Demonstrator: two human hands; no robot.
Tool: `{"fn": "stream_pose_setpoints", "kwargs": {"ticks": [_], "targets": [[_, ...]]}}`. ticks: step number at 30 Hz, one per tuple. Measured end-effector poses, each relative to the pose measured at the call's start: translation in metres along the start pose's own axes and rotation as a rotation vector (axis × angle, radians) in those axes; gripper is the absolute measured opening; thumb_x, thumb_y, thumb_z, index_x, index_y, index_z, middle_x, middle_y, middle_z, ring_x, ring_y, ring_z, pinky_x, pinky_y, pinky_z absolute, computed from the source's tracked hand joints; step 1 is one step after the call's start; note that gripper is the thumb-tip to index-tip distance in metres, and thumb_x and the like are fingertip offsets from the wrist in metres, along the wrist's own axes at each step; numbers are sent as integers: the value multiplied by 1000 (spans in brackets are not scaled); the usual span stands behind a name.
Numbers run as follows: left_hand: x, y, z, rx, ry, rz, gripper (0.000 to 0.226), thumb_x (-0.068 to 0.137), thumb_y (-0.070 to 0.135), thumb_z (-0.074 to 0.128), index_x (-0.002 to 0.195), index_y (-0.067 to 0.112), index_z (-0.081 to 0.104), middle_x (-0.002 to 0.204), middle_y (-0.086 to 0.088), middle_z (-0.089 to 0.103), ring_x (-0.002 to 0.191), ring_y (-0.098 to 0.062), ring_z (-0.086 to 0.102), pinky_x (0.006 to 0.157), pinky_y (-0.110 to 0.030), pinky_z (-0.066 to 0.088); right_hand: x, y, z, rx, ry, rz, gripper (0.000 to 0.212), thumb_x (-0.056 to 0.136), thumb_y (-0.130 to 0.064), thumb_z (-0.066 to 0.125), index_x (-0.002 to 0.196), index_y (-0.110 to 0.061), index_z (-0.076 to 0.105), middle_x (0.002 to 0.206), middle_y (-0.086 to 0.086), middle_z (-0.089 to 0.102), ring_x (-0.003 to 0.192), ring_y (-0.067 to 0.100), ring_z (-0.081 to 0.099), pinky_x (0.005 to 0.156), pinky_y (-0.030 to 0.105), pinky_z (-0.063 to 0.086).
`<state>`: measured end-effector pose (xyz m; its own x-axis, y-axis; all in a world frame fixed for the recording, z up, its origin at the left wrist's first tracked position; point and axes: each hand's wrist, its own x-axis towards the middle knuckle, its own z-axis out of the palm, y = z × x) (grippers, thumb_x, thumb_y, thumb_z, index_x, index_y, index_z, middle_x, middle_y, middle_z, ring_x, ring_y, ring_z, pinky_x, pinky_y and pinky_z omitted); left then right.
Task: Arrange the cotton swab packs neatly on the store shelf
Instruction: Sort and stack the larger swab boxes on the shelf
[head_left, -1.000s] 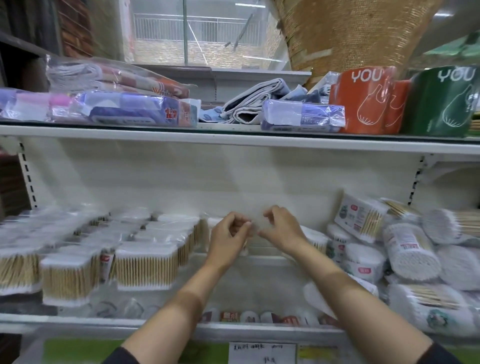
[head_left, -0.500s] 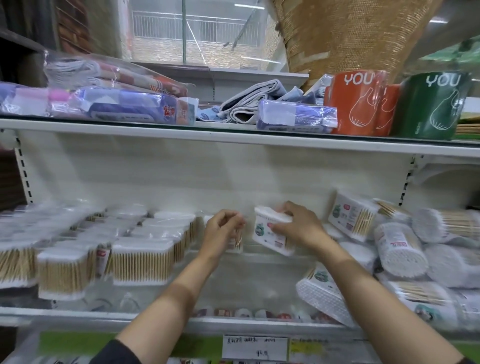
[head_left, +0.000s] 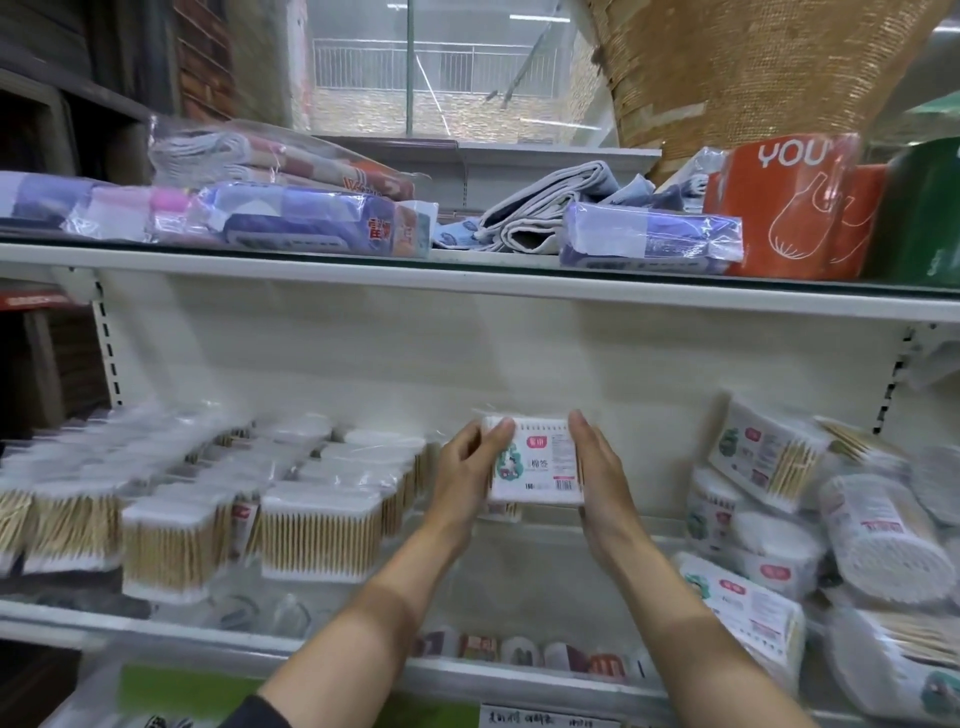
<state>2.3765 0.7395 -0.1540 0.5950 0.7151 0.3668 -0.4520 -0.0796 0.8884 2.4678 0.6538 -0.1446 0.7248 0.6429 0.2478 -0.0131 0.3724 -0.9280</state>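
A square cotton swab pack with a white printed label faces me, held above the middle shelf. My left hand grips its left edge, fingertips curled over the top corner. My right hand holds its right edge with fingers along the side. Upright swab packs stand in tidy rows to the left. A loose heap of swab packs lies tumbled at the right.
The upper shelf carries wrapped cloths, folded towels and orange and green rolls. A clear front rail edges the middle shelf, with small items behind it and a price tag below. A woven basket rises at the upper right.
My right hand pulled a pack out of the right-hand pile and brought it to the centre. My left hand left the back row and took the pack's left edge.
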Motion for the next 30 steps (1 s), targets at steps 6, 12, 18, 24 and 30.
{"fn": "stream_pose_setpoints", "kwargs": {"ticks": [6,12,18,24,30], "targets": [[2,1,-1,-86,75,-18,72,62,52,69,106,-4,59,104,-25,67,91,-35,66,82,-44,51,-8,2,4,-58,-111,34,48,98,-47,30,97,-20,69,98,6,73,87,18,69,75,30,53],[2,0,-6,-226,-52,-145,40,88,40,49,81,11,76,87,-11,73,77,-23,70,80,-36,50,-18,5,5,-185,-125,38,55,96,-54,28,82,-22,70,55,1,55,37,9,34,38,17,21],[1,2,-6,-322,-127,-204,50,75,53,48,80,13,78,95,-13,73,87,-27,70,101,-45,40,-25,-1,2,-21,-158,75,46,100,-42,29,96,-15,65,59,-3,64,35,0,48,32,9,29],[-1,7,-6,-294,-161,-154,64,74,62,38,95,10,68,95,-13,72,88,-28,69,94,-43,46,-25,0,3,-45,-147,54,49,98,-46,27,87,-19,66,54,-3,57,35,4,32,33,14,21],[0,6,-7,-267,-203,-168,65,74,64,33,83,18,78,95,-10,73,88,-24,70,94,-40,44,-23,1,1,44,-125,13,48,99,-44,28,85,-17,66,59,3,56,39,8,32,34,17,18]]}}
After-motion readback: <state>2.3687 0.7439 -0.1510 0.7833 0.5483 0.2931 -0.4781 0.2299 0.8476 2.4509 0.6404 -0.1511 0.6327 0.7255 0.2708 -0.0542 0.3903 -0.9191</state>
